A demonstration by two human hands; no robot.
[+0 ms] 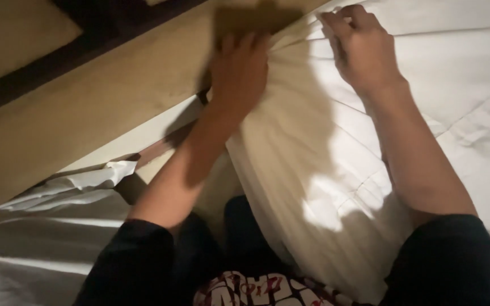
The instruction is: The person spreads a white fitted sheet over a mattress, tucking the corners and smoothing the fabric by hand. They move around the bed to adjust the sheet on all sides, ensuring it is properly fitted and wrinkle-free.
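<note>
**Sheet Gathered at Mattress Corner: Both Hands Engaged**

The white sheet (324,147) drapes the mattress corner, filling the frame from centre to 3 o'clock. The wooden bed frame (86,107) runs along 10 o'clock. The right hand (364,48), at 1 o'clock, pinches a fold; the left hand (239,71), at 12 o'clock, presses the bunched pleats, blurred. Advisable: keep tension even and pleats flat.

Your two bare forearms emerge from short black sleeves, the left sleeve (137,255) and the right sleeve (455,260) both of plain dark fabric ending above the elbow. Your left hand (239,71) and right hand (361,45) wear nothing. Your black shirt front carries a red-and-white printed graphic (256,290).
</note>
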